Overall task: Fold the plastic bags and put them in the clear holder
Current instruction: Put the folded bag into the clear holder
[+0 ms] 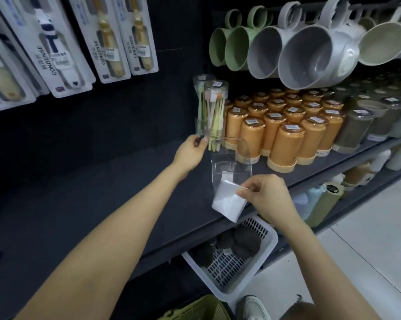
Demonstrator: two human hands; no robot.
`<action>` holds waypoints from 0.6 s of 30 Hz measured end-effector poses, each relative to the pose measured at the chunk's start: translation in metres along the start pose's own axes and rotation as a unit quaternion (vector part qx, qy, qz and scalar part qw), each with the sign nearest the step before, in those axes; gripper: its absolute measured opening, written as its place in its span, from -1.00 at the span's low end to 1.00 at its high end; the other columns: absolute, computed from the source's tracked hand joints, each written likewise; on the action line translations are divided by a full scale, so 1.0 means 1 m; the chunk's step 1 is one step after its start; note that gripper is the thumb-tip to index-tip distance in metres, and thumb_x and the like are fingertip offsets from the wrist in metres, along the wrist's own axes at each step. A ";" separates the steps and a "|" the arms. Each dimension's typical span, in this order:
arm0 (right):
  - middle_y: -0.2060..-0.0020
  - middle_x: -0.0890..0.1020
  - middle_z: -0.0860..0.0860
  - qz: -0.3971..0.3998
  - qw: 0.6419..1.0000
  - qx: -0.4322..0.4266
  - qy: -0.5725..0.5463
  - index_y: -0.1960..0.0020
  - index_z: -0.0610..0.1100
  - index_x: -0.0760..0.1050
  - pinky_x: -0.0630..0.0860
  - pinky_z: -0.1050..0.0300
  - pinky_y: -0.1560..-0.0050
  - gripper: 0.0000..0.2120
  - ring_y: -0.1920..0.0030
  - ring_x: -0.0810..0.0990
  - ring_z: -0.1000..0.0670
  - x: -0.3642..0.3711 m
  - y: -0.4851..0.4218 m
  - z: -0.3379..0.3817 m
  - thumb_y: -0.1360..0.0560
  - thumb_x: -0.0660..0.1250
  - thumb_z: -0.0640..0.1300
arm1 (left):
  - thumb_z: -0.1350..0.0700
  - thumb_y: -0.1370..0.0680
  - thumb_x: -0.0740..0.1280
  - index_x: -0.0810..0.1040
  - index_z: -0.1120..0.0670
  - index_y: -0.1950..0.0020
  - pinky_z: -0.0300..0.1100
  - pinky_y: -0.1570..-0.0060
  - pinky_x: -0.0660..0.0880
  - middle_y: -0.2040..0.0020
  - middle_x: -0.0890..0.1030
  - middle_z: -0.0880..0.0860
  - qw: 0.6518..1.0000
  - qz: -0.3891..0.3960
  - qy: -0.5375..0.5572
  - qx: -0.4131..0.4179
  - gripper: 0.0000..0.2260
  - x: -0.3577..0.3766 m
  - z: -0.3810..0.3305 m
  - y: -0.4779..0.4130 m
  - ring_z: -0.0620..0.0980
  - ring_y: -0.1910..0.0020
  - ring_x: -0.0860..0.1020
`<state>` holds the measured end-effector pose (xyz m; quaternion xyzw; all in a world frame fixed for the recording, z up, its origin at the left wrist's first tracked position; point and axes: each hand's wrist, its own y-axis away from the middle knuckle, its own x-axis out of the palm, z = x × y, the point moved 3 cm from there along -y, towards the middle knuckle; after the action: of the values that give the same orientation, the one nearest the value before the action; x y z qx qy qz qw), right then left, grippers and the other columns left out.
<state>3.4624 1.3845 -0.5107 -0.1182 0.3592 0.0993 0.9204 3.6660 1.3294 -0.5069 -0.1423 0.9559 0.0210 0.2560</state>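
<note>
Two hands are up at a dark shop shelf point(102, 181). The right hand point(266, 195) is at the near edge, pinching a folded white plastic bag point(228, 202) between thumb and fingertips. The bag hangs partly over the shelf's front lip, and its top corner sits right against the near end of the clear holder point(232, 158). I honestly can't tell if any of it is inside the holder.

The holder is see-through with a rounded far end, and it sits on the shelf between the two hands. The left hand point(191, 151) is farther back and to the left, with its fingers curled in at the foot of two clear toothbrush tubes point(214, 112). It looks like a pinch, but it's too blurry to tell if it's actually gripping anything.

Right of the tubes is a big block of orange cups point(285, 144) with stickers on top, then greyish ones farther right. Green and grey mugs point(310, 56) hang in a row above them. Carded toothbrush packs point(63, 54) hang at the far left. Under the shelf there's a white slotted basket point(241, 262) with some dark round things in it. A green basket point(195, 310) and a white shoe point(255, 308) are down at the near edge.
</note>
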 end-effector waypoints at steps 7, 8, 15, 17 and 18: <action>0.43 0.50 0.11 0.011 1.000 0.021 -0.004 0.27 -0.07 0.56 0.27 0.34 0.39 -0.85 0.39 0.43 0.16 0.003 -0.007 -0.004 -0.46 0.44 -0.19 | 0.03 -0.68 0.10 0.46 0.11 -0.27 -0.14 -0.05 0.46 -0.24 0.54 0.11 0.996 0.058 0.063 -0.019 -0.73 0.027 -0.001 -0.022 0.06 -0.17 0.51; 0.43 0.50 0.11 0.010 1.000 0.024 -0.005 0.27 -0.07 0.56 0.28 0.33 0.39 -0.86 0.38 0.43 0.16 0.003 -0.007 -0.004 -0.46 0.44 -0.19 | 0.05 -0.68 0.10 0.47 0.07 -0.18 -0.19 0.07 0.48 -0.15 0.56 0.09 0.996 0.060 0.069 -0.020 -0.79 0.028 0.000 -0.020 0.04 -0.07 0.53; 0.35 0.59 -0.04 0.008 1.000 0.015 -0.019 0.23 -0.11 0.62 0.41 0.20 0.30 -0.92 0.32 0.50 0.03 0.002 -0.001 -0.003 -0.44 0.46 -0.19 | 0.13 -0.63 0.17 0.51 0.10 -0.05 0.02 -0.03 0.56 0.04 0.62 0.10 0.998 -0.039 0.032 -0.028 -0.86 -0.002 0.018 0.010 0.02 0.16 0.57; 0.33 0.62 -0.06 0.016 1.000 0.010 -0.024 0.25 -0.08 0.61 0.44 0.18 0.27 -0.89 0.30 0.52 0.01 0.003 0.002 -0.001 -0.43 0.46 -0.20 | 0.15 -0.58 0.20 0.52 0.13 -0.07 0.05 -0.03 0.57 0.05 0.64 0.12 0.995 -0.083 0.018 -0.048 -0.86 -0.020 0.028 0.030 0.08 0.13 0.60; 0.33 0.62 -0.06 0.022 0.999 0.007 -0.026 0.27 -0.06 0.60 0.45 0.18 0.26 -0.87 0.30 0.53 0.01 0.003 0.003 0.001 -0.43 0.46 -0.20 | 0.16 -0.56 0.23 0.51 0.12 -0.06 0.04 -0.01 0.57 0.08 0.64 0.10 0.993 -0.107 0.010 -0.058 -0.87 -0.030 0.032 0.042 0.12 0.08 0.61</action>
<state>3.4644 1.3877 -0.5131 -0.1016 0.3380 0.1198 0.9279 3.6943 1.3810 -0.5213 -0.2584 0.9350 0.0474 0.2381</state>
